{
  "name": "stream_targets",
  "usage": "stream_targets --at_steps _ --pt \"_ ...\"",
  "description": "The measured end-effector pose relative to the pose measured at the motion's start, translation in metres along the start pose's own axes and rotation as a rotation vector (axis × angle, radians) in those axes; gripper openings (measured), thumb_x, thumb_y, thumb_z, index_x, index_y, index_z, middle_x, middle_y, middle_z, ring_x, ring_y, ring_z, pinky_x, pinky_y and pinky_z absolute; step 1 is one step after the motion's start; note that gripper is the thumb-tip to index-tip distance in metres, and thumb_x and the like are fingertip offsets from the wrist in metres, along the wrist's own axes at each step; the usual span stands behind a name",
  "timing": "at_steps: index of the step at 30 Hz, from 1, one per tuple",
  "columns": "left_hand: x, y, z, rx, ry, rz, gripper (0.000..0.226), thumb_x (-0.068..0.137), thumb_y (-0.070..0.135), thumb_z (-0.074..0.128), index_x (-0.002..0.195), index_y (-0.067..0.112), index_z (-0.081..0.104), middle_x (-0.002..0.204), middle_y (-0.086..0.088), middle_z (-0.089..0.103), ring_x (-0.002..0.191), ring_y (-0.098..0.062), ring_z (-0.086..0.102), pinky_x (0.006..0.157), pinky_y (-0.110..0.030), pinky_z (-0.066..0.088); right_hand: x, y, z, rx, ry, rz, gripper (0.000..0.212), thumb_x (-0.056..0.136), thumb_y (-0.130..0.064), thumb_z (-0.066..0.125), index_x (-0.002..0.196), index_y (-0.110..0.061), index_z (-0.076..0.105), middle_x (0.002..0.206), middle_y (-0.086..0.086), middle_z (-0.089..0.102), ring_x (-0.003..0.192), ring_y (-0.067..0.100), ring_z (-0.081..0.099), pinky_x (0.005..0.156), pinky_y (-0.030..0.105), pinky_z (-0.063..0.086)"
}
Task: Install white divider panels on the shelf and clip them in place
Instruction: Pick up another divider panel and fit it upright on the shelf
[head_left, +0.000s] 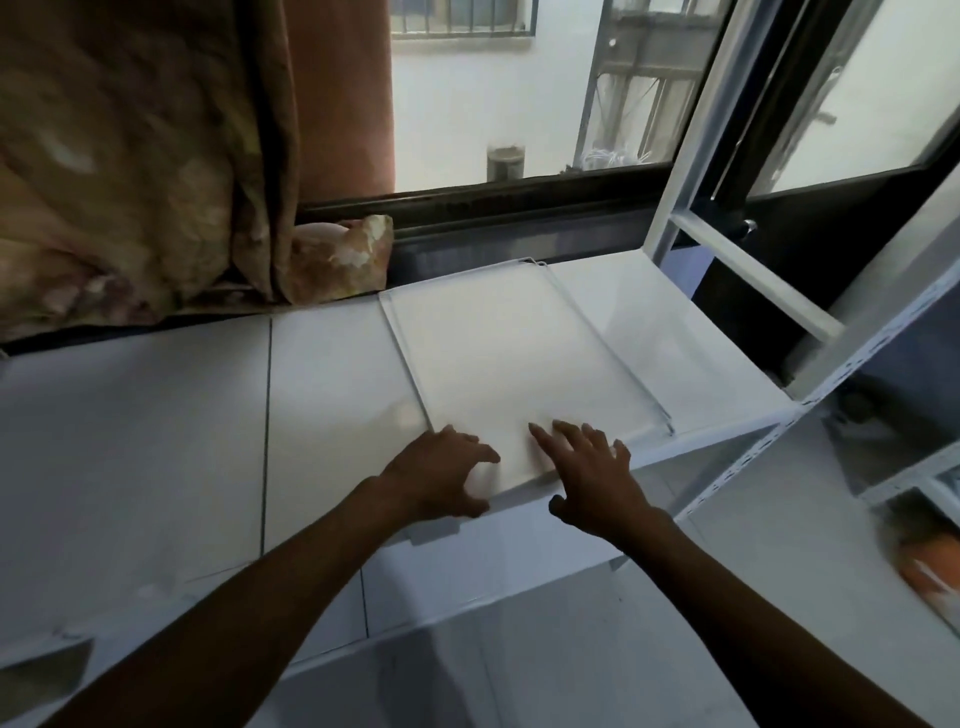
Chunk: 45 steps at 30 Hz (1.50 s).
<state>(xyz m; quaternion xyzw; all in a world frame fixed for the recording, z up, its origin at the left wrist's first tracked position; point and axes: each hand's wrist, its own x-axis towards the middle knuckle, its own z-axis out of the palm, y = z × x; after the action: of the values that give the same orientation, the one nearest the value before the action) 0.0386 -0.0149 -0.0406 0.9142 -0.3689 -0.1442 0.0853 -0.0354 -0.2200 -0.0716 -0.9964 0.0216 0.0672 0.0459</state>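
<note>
Right hand (592, 467) on flat white panel (519, 353)

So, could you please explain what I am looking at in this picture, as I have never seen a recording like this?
There is no machine here. A person works with bare hands, and the single picture comes from a camera worn on their head, looking forward and down. The surface is a white shelf standing below a window, with a brown curtain at the left. A white panel with a thin rim along its sides lies flat on the shelf. The left hand appears to pinch the panel's near edge, with its fingers curled on top and the thumb at the front. The right hand rests on the panel with its fingers spread. Nothing else is held.
</note>
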Motion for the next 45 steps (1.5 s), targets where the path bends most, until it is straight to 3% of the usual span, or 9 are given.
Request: stream_targets --at_steps 4,10,18,23,29,35,39,41,45 --pt "-0.007 -0.001 -0.002 -0.093 0.006 -0.007 0.065 0.074 0.037 0.076 0.135 0.029 0.054 0.141 0.002 0.054 0.136 -0.027 0.041 0.115 -0.03 0.023 0.003 0.011 -0.007 0.021 0.051 -0.032 0.094 0.079 -0.025 0.07 0.154 -0.031 0.014 0.154 0.002 0.032 0.128 0.031 0.04 0.099 0.045 0.038" --pt "-0.022 -0.01 -0.002 -0.194 0.11 0.022 0.051 0.076 0.029 0.074 0.126 0.028 0.066 0.147 -0.001 0.05 0.143 -0.018 0.033 0.115 -0.024 0.018 -0.004 0.019 -0.013 0.136 0.047 -0.014 0.096 0.078 -0.016 0.071 0.155 -0.026 0.014 0.157 0.011 0.027 0.13 0.03 0.039 0.098 0.04 0.044" --pt "-0.029 -0.015 -0.035 -0.222 0.653 0.139 0.032 0.067 -0.006 0.069 0.094 0.009 0.079 0.104 -0.008 0.075 0.114 -0.026 0.065 0.099 -0.031 0.051 0.002 0.007 -0.032 0.238 0.112 0.007 0.083 0.085 -0.014 0.067 0.153 -0.024 0.021 0.15 0.009 0.033 0.128 0.028 0.04 0.098 0.034 0.042" --pt "-0.03 -0.001 -0.076 -0.353 0.913 0.104 0.024 0.076 0.0 0.063 0.083 0.017 0.078 0.117 -0.003 0.066 0.129 -0.019 0.049 0.104 -0.027 0.042 0.011 -0.006 -0.046 0.337 0.168 -0.001 0.078 0.088 -0.008 0.06 0.153 -0.024 0.02 0.154 0.012 0.024 0.119 0.03 0.047 0.087 0.03 0.047" --pt "-0.036 0.011 -0.116 -0.461 0.921 0.104 0.022 0.082 0.001 0.062 0.096 0.015 0.072 0.135 -0.005 0.054 0.124 -0.018 0.055 0.093 -0.031 0.055 0.022 -0.019 -0.068 0.344 0.057 -0.063 0.089 0.09 -0.007 0.054 0.155 -0.024 -0.003 0.156 0.01 0.03 0.126 0.031 0.048 0.098 0.034 0.046" --pt "-0.04 0.033 -0.148 -1.154 0.671 -0.141 0.083 0.077 0.026 0.066 0.147 0.042 0.024 0.146 0.007 0.036 0.121 -0.019 0.05 0.088 -0.041 0.057 0.021 -0.045 -0.08 0.451 0.027 -0.137 0.095 0.092 -0.011 0.058 0.153 -0.021 -0.015 0.15 0.011 0.037 0.129 0.03 0.046 0.107 0.034 0.039" --pt "-0.041 0.046 -0.164 -0.935 0.654 -0.103 0.09 0.078 0.018 0.07 0.144 0.051 0.019 0.145 0.004 0.039 0.123 -0.028 0.051 0.087 -0.041 0.057 0.023 -0.069 -0.084 0.553 0.032 -0.159 0.099 0.091 -0.009 0.062 0.153 -0.024 -0.014 0.142 0.012 0.045 0.119 0.029 0.053 0.099 0.032 0.046" --pt "-0.047 0.052 -0.177 -0.889 0.688 -0.095 0.09 0.081 0.002 0.064 0.146 0.047 0.021 0.142 -0.004 0.043 0.11 -0.031 0.058 0.07 -0.024 0.056 0.025 -0.08 -0.09 0.605 0.053 -0.188 0.102 0.088 -0.008 0.065 0.154 -0.027 -0.01 0.144 0.011 0.046 0.119 0.028 0.054 0.099 0.033 0.05" --pt "-0.05 0.055 -0.185 -0.786 0.69 -0.06 0.082 0.082 -0.002 0.061 0.144 0.041 0.03 0.118 -0.007 0.053 0.069 -0.007 0.057 0.048 -0.012 0.043 0.031 -0.086 -0.094 0.664 0.071 -0.244 0.11 0.082 -0.01 0.073 0.155 -0.03 -0.007 0.147 0.006 0.045 0.115 0.027 0.058 0.09 0.031 0.057"
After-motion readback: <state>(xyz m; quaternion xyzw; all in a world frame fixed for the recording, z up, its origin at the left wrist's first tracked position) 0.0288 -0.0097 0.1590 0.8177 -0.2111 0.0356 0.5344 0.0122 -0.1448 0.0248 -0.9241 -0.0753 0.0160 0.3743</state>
